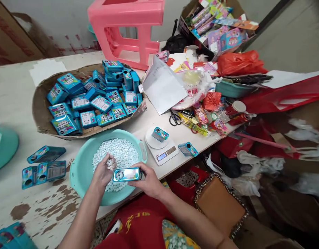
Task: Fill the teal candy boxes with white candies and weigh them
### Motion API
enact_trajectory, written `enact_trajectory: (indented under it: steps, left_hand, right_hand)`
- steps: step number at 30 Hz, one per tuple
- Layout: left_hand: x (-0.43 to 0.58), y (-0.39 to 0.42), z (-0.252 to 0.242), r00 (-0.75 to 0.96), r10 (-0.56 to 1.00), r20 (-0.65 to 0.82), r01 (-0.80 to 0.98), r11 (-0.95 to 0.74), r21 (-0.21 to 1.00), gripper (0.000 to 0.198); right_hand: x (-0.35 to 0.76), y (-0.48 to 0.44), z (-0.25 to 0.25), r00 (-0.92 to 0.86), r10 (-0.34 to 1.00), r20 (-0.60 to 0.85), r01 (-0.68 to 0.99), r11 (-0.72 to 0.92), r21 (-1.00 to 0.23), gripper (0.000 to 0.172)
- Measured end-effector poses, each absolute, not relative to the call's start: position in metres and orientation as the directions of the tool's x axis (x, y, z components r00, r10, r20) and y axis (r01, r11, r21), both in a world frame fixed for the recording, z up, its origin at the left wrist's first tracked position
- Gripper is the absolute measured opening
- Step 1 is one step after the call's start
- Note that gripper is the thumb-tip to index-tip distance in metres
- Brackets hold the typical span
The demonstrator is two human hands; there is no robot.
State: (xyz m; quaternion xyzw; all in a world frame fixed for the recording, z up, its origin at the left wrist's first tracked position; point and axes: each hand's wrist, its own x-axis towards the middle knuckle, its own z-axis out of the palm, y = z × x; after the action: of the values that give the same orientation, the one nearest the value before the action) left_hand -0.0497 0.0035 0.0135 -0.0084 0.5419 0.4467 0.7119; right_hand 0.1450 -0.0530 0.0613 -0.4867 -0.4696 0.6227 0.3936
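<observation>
My right hand (150,181) grips a small blue candy tin (129,174) over the front of a turquoise basin (82,186). White candies show through the round opening at the tin's left end. My left hand (104,171) is cupped round several white candies, just left of the tin. Loose white candies (123,150) cover the bottom of the basin. To the right of the basin, another blue tin (160,134) rests on a white digital scale (163,152), and a further tin (188,149) stands beside the scale near the table edge.
A cardboard box (45,122) full of blue tins lies behind the basin. Several tins (51,170) stand at the left. A pink stool (125,20) is at the back. Scissors (175,118), paper and packaging clutter the right; a brown-seated stool (219,204) is below.
</observation>
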Motion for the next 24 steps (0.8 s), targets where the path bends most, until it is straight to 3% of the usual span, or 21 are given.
enact_trajectory:
  steps: [6, 12, 17, 24]
  left_hand:
    - [-0.025, 0.022, 0.025, 0.099, 0.612, -0.785, -0.539, 0.696, 0.474, 0.015]
    - [0.047, 0.074, 0.061, 0.158, 0.792, -0.59, -0.53, 0.572, 0.626, 0.032]
    - [0.133, 0.121, 0.064, -0.026, 0.878, -0.478, -0.612, 0.364, 0.702, 0.042]
    - [0.183, 0.146, 0.042, -0.176, 0.931, -0.319, -0.484, 0.201, 0.851, 0.042]
  right_hand:
    - [0.173, -0.056, 0.07, -0.152, 0.96, -0.237, -0.049, -0.247, -0.968, 0.042]
    - [0.217, -0.066, 0.071, -0.013, 0.948, -0.317, -0.073, -0.317, -0.946, 0.037]
    - [0.25, -0.071, 0.054, 0.103, 0.93, -0.352, -0.145, -0.336, -0.931, 0.032]
    - [0.283, -0.069, 0.048, 0.216, 0.886, -0.411, -0.205, -0.371, -0.906, 0.033]
